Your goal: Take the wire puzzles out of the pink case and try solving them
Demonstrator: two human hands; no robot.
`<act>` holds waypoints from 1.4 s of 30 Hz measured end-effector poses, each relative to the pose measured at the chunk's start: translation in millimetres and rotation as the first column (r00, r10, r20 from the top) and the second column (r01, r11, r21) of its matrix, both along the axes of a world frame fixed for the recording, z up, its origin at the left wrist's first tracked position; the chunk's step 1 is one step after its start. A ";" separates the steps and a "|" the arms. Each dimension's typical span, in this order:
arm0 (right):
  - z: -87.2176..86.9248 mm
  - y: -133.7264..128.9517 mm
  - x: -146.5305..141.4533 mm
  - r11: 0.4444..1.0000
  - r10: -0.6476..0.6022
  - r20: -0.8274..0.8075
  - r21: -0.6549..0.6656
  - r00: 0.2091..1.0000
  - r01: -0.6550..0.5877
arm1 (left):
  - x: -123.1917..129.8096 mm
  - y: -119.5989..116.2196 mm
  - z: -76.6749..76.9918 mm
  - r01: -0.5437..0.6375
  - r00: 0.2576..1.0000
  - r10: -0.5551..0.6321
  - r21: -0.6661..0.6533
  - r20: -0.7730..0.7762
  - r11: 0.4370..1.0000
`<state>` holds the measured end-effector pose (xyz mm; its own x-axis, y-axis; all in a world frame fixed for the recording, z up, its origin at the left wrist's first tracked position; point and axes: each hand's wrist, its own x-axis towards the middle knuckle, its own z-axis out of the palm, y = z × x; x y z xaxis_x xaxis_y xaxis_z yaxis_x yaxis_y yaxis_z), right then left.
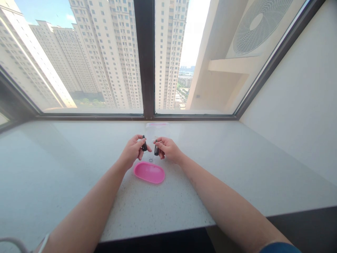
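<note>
My left hand (134, 147) pinches a small black hair clip (144, 144) between thumb and fingers, holding it upright above the counter. Close by on the right, my right hand (167, 149) grips another black hair clip (156, 150), which shows a pale slot down its middle. The two clips are a short gap apart and do not touch. Below them lies a small dark ring (151, 160) on the counter. Nearer to me is a shallow pink oval tray (149, 173), just below my left fingers.
A clear plastic container (157, 127) with a pink strip stands behind my hands by the window frame (149, 88). The speckled white counter (147, 211) ends at a front edge near me. A white wall (295, 105) rises at the right.
</note>
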<state>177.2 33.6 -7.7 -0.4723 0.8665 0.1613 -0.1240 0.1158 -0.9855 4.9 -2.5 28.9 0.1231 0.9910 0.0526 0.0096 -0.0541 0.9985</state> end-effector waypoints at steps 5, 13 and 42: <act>0.0 -1.1 0.5 0.999 0.036 0.009 -0.024 0.999 -0.036 | 0.3 1.4 -0.7 0.006 0.999 -0.007 -0.031 -0.045 0.999; -2.8 3.6 -0.3 1.000 0.008 -0.020 0.009 1.000 -0.008 | -1.5 6.9 -6.1 -0.060 0.998 0.061 0.077 -0.017 0.995; -0.5 1.8 -0.6 0.987 -0.003 0.060 0.159 0.998 -0.006 | 3.0 -0.4 1.3 -0.003 0.997 0.003 0.004 -0.077 1.000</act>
<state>176.6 35.4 -8.2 -0.4866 0.8314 0.2684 -0.0656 0.2715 -0.9602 8.0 -2.9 30.3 0.1240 0.9912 0.0473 0.0862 -0.0583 0.9946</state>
